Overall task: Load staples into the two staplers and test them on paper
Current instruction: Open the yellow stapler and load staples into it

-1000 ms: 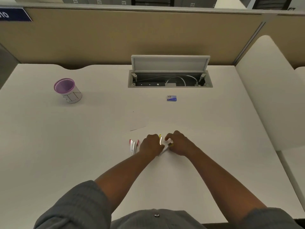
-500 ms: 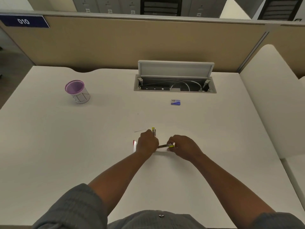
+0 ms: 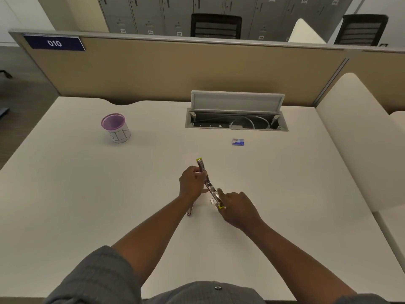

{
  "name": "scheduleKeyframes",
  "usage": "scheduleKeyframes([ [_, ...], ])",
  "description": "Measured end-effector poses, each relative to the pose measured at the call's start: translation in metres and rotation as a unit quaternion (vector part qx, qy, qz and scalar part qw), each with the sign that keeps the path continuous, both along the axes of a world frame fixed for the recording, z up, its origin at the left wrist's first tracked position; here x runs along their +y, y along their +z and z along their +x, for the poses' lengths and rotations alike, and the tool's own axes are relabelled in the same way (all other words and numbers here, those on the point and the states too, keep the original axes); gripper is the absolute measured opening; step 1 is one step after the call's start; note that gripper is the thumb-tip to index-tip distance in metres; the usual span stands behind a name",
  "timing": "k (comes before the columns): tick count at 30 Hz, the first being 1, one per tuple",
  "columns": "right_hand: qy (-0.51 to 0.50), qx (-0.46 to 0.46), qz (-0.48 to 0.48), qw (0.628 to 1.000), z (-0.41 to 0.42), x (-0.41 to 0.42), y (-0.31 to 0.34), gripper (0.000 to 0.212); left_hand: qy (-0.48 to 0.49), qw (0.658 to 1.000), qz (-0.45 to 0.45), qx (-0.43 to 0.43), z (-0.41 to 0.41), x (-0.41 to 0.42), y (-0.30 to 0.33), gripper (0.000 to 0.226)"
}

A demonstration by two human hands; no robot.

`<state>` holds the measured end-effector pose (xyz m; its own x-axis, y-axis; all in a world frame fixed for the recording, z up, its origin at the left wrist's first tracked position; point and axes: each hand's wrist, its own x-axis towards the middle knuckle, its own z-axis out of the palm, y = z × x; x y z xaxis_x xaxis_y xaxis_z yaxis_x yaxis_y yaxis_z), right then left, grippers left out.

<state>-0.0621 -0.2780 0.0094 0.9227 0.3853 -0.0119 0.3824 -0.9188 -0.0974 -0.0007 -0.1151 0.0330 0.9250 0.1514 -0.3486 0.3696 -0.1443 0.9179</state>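
Note:
A yellow-tipped stapler (image 3: 210,185) is swung wide open into a long line above the middle of the white desk (image 3: 87,205). My left hand (image 3: 191,183) grips its upper half near the hinge. My right hand (image 3: 237,208) holds the lower half by the yellow end. The second stapler (image 3: 190,212) lies on the desk under my left wrist, mostly hidden. A small blue staple box (image 3: 238,142) sits farther back, to the right. A faint white sheet of paper (image 3: 189,157) lies just beyond the hands.
A purple-rimmed cup (image 3: 115,128) stands at the back left. An open cable hatch (image 3: 236,119) with its lid raised sits at the back centre. A tan partition (image 3: 175,71) closes the far edge, and a white divider (image 3: 355,137) bounds the right side.
The stapler has been lifted off the desk and opened from a bent shape into a nearly straight line. Both hands have moved apart along it.

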Motion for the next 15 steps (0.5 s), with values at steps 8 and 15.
scheduleKeyframes([
  [8, 0.004, -0.122, -0.063, 0.99, -0.003, 0.02, 0.0, 0.054, 0.068, 0.971, -0.216, 0.075, 0.0, 0.017, 0.016, 0.018],
  [15, -0.064, -0.012, 0.086, 0.994, 0.024, 0.032, 0.032, 0.039, 0.029, 0.972, -0.221, 0.072, -0.003, 0.032, 0.026, 0.016],
])
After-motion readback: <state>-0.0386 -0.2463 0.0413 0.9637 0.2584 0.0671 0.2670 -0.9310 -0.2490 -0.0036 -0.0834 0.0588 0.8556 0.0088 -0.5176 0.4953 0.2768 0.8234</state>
